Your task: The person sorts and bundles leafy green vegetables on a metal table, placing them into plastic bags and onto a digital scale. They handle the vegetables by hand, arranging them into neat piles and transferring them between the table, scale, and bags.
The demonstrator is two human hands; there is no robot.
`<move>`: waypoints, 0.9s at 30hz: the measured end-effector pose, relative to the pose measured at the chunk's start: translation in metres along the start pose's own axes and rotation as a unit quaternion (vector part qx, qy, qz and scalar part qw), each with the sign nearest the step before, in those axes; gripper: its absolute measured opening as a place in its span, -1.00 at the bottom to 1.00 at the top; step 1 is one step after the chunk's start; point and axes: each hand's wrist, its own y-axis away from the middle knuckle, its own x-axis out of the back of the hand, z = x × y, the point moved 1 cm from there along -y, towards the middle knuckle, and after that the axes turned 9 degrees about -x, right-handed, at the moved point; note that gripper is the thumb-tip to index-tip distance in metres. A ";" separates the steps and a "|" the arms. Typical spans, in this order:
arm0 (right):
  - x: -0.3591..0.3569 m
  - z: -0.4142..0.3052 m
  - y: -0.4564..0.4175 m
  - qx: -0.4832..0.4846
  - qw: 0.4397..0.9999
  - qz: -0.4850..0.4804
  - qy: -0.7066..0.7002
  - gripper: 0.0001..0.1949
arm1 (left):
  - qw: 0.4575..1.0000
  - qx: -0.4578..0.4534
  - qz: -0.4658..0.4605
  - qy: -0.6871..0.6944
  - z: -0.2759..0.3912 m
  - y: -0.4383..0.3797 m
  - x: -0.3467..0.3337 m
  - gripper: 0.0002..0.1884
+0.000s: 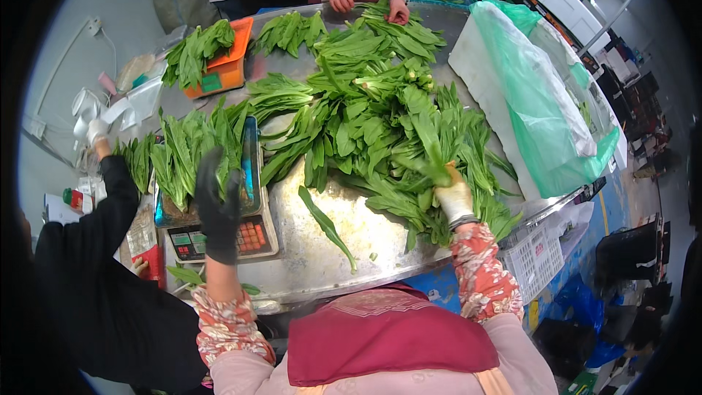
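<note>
My left hand point(219, 208), in a black glove, is over the front of a digital scale point(255, 237), beside leafy greens point(184, 148) that lie on its metal pan; whether it touches them I cannot tell. My right hand point(454, 195), in a whitish glove, is at the right side of a large heap of long-leaved greens point(356, 126), its fingers around some leaves point(425, 137) that look blurred. One loose leaf point(329, 227) lies on the metal table point(384, 252) between my hands.
Across the table a person in pink gloves handles greens; a co-worker in black reaches along the left side. An orange scale point(219, 74) bearing greens stands at the back left. A foam box point(488, 93) with green plastic film stands at right, above a white crate point(535, 258).
</note>
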 end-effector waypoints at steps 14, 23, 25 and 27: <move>-0.031 -0.062 0.096 -0.056 0.840 -0.429 -0.328 -0.50 | 0.659 0.289 -0.247 0.648 0.097 0.108 -0.122 -0.52; -0.038 -0.051 0.090 -0.071 0.850 -0.283 -0.439 -0.70 | 0.573 0.413 -0.121 0.697 0.081 0.159 -0.083 -0.60; -0.043 -0.055 0.097 -0.076 0.849 -0.304 -0.426 -0.66 | 0.619 0.415 -0.122 0.656 0.083 0.157 -0.078 -0.58; -0.050 -0.062 0.109 -0.061 0.847 -0.337 -0.406 -0.66 | 0.649 0.418 -0.108 0.627 0.088 0.156 -0.073 -0.59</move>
